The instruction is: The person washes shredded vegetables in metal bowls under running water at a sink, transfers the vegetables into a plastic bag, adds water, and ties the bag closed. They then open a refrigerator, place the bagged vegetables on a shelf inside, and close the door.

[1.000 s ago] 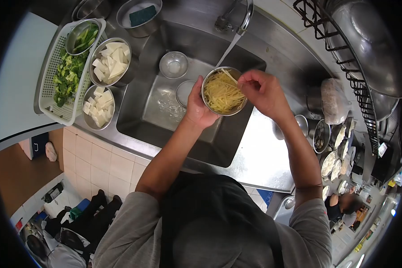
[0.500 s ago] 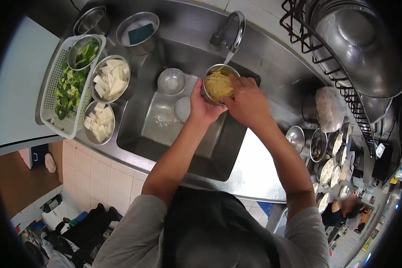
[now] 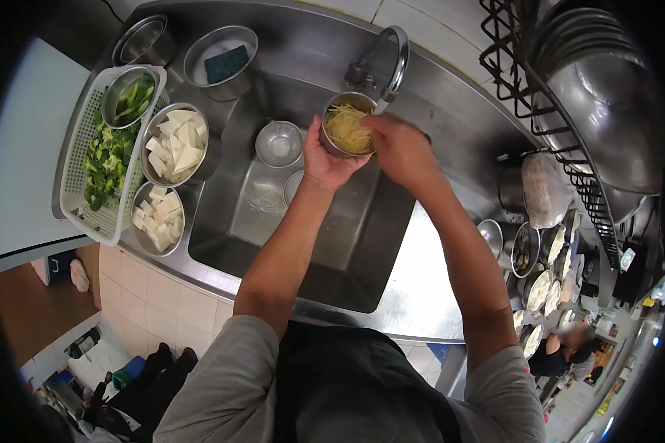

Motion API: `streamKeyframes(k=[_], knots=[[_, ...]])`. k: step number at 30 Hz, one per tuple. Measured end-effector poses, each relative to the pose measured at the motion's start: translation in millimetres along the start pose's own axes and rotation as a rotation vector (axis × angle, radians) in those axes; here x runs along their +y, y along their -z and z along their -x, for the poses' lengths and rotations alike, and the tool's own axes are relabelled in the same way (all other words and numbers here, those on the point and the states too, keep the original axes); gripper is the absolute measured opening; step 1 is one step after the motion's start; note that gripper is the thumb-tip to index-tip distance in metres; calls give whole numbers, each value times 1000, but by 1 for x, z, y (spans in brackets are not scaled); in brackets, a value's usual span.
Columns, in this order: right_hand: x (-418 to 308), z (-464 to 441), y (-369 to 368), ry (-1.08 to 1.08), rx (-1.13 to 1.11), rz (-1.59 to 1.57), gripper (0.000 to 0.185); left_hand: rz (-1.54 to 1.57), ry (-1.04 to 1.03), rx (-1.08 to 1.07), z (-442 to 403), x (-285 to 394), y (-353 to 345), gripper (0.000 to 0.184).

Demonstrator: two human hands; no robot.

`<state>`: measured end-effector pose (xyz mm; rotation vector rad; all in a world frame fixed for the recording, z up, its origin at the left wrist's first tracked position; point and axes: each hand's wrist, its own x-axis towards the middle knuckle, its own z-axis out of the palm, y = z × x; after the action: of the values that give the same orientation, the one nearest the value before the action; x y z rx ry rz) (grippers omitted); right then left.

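My left hand (image 3: 330,164) is wrapped round the side and underside of a small metal bowl (image 3: 331,147) above the sink. The bowl is filled with thin yellow shreds (image 3: 347,127). My right hand (image 3: 406,151) is at the bowl's right rim, with its fingertips over the shreds; they are blurred, and I cannot tell whether they pinch any. Just above the bowl is the mouth of a curved faucet (image 3: 400,63), with what looks like a pale stream of water below it.
In the sink (image 3: 314,273) stands a small metal bowl (image 3: 279,143). To the left are bowls of white tofu pieces (image 3: 176,144) and a white basket (image 3: 65,166) of greens. A metal pot (image 3: 229,87) holds a green scouring pad. A black wire rack (image 3: 543,88) overhangs the right side.
The bowl and my left hand have shifted slightly left and up in view. My right hand has drawn back from over the shreds toward the rim.
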<state>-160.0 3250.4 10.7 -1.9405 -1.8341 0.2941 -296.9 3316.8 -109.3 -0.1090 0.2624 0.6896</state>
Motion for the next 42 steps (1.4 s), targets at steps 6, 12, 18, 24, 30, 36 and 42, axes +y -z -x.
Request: streamKeyframes(k=[6,12,18,24,30,36,42], knots=[[-1,-5,9,70,131,34,26,-1,36,7,-1,-1,6,71],[7,-15,-32,-3,-33,286,27,-44,129,31,-1,-19,1,67],[-11,-9,-6,-81,-49,143,29,-54,72,73,-5,-15,15,74],[-7,-12,-10,44,-152,224,26,-177,202,14,-2,-10,6,72],[-8,-11,-18,-70,-98,256,37,-126,230,78,-1,-19,13,70],[-16,-3,-10,-29,-53,174,36,-51,232,17,-6,-12,34,68],[-6,-3,-26,-11,-306,268,23,-91,201,21,-5,-13,22,66]])
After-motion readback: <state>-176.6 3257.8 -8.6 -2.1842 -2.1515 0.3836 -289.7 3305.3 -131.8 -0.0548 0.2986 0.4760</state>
